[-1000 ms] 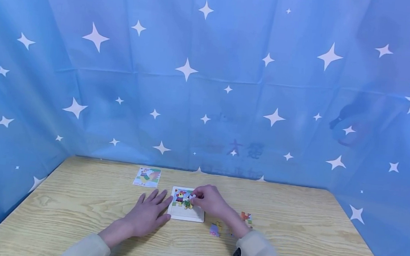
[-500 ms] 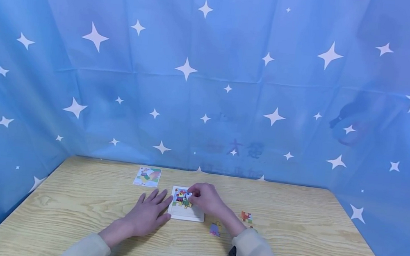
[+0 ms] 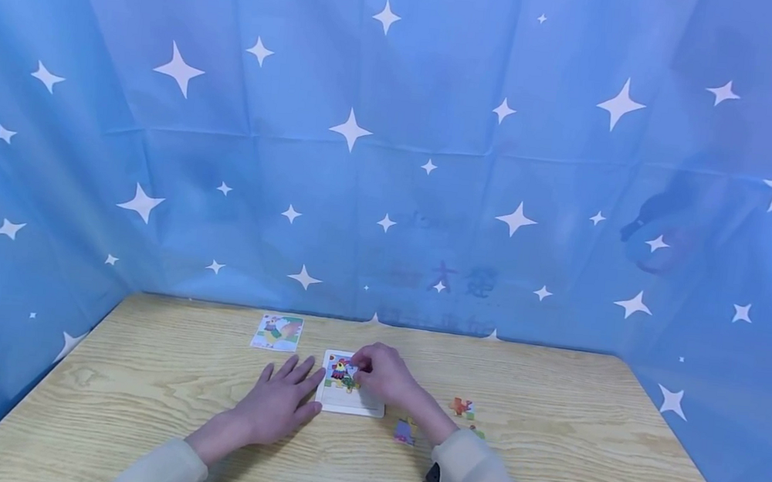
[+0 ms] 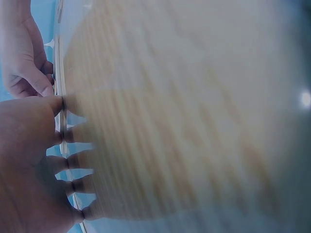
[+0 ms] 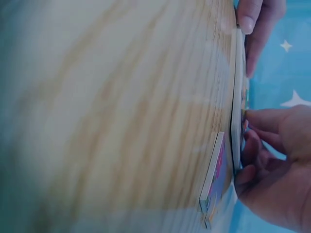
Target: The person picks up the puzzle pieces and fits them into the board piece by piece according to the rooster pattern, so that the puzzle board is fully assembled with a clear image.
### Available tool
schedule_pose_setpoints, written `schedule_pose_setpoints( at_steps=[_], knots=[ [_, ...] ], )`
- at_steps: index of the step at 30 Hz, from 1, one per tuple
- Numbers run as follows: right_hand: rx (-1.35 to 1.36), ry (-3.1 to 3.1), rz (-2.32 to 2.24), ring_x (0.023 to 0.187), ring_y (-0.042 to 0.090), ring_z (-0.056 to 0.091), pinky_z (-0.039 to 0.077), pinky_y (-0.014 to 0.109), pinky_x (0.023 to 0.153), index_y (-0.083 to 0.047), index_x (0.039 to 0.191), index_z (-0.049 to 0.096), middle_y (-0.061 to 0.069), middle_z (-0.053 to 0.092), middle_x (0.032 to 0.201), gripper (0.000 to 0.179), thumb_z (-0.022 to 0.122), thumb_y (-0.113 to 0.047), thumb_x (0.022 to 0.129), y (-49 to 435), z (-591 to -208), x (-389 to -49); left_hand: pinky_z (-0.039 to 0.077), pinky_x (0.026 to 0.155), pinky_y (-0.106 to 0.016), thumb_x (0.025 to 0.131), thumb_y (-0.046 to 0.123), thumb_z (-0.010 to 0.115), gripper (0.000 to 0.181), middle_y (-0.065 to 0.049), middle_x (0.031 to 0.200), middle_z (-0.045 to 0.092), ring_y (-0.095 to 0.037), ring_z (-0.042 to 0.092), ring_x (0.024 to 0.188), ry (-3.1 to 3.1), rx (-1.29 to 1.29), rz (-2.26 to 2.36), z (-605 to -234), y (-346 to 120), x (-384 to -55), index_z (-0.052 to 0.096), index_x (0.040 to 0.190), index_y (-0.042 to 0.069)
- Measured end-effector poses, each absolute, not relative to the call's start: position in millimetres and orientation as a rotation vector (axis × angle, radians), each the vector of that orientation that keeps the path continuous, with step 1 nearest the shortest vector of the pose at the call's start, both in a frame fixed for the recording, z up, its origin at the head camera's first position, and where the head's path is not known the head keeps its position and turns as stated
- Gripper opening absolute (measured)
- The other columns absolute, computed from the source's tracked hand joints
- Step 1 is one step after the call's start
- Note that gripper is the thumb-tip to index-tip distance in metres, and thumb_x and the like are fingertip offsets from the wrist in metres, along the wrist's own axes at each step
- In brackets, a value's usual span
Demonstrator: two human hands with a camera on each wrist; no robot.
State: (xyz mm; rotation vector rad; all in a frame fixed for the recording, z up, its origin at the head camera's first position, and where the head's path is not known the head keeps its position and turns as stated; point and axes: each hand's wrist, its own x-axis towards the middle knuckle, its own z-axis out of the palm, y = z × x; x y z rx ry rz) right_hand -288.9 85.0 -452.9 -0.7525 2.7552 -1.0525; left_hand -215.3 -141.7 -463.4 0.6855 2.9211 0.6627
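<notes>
A white puzzle tray (image 3: 350,407) lies on the table with a partly filled picture of a rooster (image 3: 339,369) in its upper left. My left hand (image 3: 270,407) rests flat with fingers spread, thumb and forefinger at the tray's left edge. Over the tray's upper part, my right hand (image 3: 388,378) pinches a puzzle piece (image 3: 355,365) between thumb and fingertips, right beside the rooster's head; the hand covers most of that piece. In the right wrist view the fingertips are close on the tray's surface.
A rooster picture card (image 3: 277,333) lies behind the left hand. To the right of the tray are loose puzzle pieces: a purple one (image 3: 405,431), an orange one (image 3: 462,407) and a greenish one (image 3: 477,431) partly behind the right sleeve. A blue star-patterned curtain (image 3: 394,156) stands behind the table.
My right hand has shifted slightly left and away from me over the tray, bringing the puzzle piece against the rooster picture. My left hand has stayed in place.
</notes>
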Motion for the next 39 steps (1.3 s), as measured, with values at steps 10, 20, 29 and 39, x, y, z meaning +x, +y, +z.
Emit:
schedule_pose_setpoints(
  at_steps=[10, 20, 29, 39],
  knots=[
    [-0.789, 2.745, -1.029, 0.089, 0.018, 0.057, 0.051, 0.037, 0.08, -0.002, 0.111, 0.074, 0.003, 0.061, 0.099, 0.025, 0.08, -0.014, 0.09, 89, -454, -286, 0.015, 0.113, -0.074, 0.109, 0.035, 0.052, 0.057, -0.023, 0.162, 0.032, -0.048, 0.02, 0.151, 2.907, 0.662, 0.657, -457, -141, -213, 0.043, 0.156, 0.006],
    [-0.822, 2.741, -0.966, 0.095, 0.019, 0.058, 0.05, 0.038, 0.085, -0.003, 0.116, 0.074, 0.003, 0.06, 0.104, 0.036, 0.084, -0.017, 0.085, 92, -452, -281, 0.014, 0.114, -0.074, 0.109, 0.036, 0.052, 0.058, -0.023, 0.163, 0.031, -0.048, 0.02, 0.151, 2.898, 0.647, 0.661, -455, -141, -212, 0.043, 0.156, 0.005],
    [-0.827, 2.711, -0.975, 0.093, 0.018, 0.055, 0.047, 0.035, 0.079, -0.002, 0.122, 0.074, 0.003, 0.059, 0.109, 0.038, 0.084, -0.015, 0.087, 95, -455, -283, 0.015, 0.113, -0.074, 0.108, 0.037, 0.052, 0.058, -0.023, 0.162, 0.032, -0.047, 0.021, 0.151, 2.906, 0.653, 0.645, -458, -141, -213, 0.044, 0.156, 0.006],
    [-0.908, 2.686, -0.961, 0.088, 0.015, 0.054, 0.045, 0.031, 0.075, -0.003, 0.124, 0.074, 0.004, 0.059, 0.115, 0.036, 0.081, -0.014, 0.09, 97, -455, -284, 0.016, 0.113, -0.074, 0.108, 0.04, 0.052, 0.059, -0.022, 0.162, 0.033, -0.047, 0.022, 0.151, 2.91, 0.653, 0.64, -458, -141, -214, 0.044, 0.156, 0.006]
  ],
)
